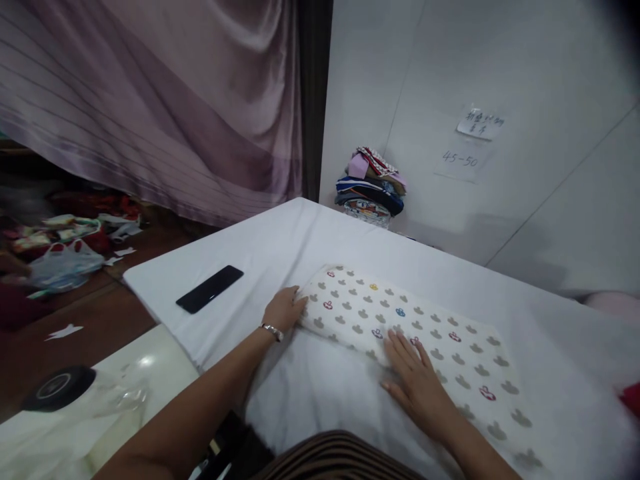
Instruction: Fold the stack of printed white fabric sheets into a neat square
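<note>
A white cloth (345, 307) lies flat on the white-covered table, printed with grey shapes and a few red, blue and yellow ones. At its left edge is my left hand (283, 310), wearing a silvery bracelet on the wrist; its thumb and bent fingers close on that edge, with the fingertips partly hidden. My right hand (415, 383) rests palm down on the cloth's near side, its fingers stretched out and holding nothing.
A black phone (210, 289) lies on the table (270, 233) to the left. Folded fabrics (370, 183) are stacked by the wall beyond. A pale curtain (225, 113) hangs at the left, and a plastic bag (67, 265) sits on the floor. A white surface at lower left holds a dark round object (60, 388).
</note>
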Demonstrator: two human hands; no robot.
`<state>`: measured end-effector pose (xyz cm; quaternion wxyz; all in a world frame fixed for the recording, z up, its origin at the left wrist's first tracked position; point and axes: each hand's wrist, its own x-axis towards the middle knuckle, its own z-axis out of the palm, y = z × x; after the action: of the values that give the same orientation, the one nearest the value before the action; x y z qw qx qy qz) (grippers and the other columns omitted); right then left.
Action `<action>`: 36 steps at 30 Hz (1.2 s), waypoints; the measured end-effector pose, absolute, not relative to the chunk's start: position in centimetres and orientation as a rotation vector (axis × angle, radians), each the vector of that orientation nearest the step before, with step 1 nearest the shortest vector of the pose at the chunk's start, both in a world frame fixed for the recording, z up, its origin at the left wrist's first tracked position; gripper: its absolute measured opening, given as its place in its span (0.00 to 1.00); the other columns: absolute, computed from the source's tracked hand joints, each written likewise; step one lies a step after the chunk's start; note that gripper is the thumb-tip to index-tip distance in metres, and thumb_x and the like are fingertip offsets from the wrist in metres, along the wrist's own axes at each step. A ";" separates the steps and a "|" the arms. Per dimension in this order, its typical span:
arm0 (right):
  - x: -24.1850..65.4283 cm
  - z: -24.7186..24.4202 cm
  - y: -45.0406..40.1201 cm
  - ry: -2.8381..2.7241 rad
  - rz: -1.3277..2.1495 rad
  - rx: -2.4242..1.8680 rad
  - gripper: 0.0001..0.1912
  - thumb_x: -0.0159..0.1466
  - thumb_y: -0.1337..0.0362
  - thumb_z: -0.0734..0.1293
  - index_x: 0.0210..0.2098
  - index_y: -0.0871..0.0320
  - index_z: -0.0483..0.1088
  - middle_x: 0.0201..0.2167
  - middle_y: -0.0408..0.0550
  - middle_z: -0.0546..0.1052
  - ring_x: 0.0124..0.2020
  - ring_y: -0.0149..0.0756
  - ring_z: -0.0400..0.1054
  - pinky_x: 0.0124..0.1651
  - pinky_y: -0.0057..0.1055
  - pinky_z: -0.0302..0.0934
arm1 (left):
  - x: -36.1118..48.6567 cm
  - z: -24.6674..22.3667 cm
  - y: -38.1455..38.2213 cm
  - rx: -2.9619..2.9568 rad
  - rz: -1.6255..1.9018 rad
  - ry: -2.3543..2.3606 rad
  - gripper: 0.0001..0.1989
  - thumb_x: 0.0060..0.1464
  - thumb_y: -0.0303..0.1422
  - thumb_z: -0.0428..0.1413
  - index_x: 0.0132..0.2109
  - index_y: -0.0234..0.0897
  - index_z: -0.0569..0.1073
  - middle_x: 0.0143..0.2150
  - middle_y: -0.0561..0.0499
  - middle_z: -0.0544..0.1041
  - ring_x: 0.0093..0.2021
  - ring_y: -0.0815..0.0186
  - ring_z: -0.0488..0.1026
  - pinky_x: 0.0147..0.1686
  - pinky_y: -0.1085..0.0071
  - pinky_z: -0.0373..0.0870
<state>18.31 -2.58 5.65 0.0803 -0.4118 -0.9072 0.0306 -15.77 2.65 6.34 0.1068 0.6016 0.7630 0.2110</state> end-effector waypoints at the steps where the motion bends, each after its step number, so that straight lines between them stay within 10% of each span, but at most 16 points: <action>1: 17.5 6.1 -2.1 -2.714 0.101 -1.208 0.34 0.64 0.51 0.54 0.65 0.50 0.36 0.65 0.47 0.44 0.64 0.45 0.38 0.62 0.51 0.38 | -15.7 6.4 3.1 1.738 0.568 2.245 0.24 0.54 0.45 0.46 0.54 0.37 0.65 0.52 0.45 0.70 0.51 0.60 0.67 0.49 0.66 0.63; 15: 13.6 4.1 -1.4 -2.783 0.175 -1.076 0.38 0.62 0.53 0.59 0.65 0.53 0.35 0.65 0.48 0.43 0.64 0.46 0.38 0.62 0.51 0.39 | -16.2 7.0 5.5 1.654 0.263 2.238 0.20 0.48 0.49 0.49 0.40 0.39 0.69 0.41 0.46 0.75 0.42 0.57 0.71 0.34 0.67 0.64; 27: 13.3 4.5 -1.4 -2.778 0.215 -1.072 0.37 0.63 0.51 0.57 0.65 0.54 0.37 0.64 0.49 0.44 0.64 0.46 0.38 0.62 0.51 0.37 | -13.2 8.5 13.9 2.052 0.464 2.042 0.24 0.53 0.45 0.47 0.53 0.37 0.66 0.52 0.45 0.69 0.52 0.59 0.64 0.49 0.66 0.61; 36: 18.8 7.6 3.5 -2.417 0.337 -1.432 0.26 0.66 0.53 0.51 0.62 0.52 0.51 0.63 0.45 0.51 0.63 0.37 0.43 0.61 0.41 0.47 | -11.9 7.3 18.2 2.278 0.368 1.897 0.19 0.52 0.47 0.47 0.41 0.39 0.73 0.44 0.46 0.73 0.47 0.59 0.66 0.45 0.68 0.61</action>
<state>18.78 3.54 7.62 0.1552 -0.4999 -0.8439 0.1177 -11.95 18.19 7.32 0.0772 0.7602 0.6333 0.1230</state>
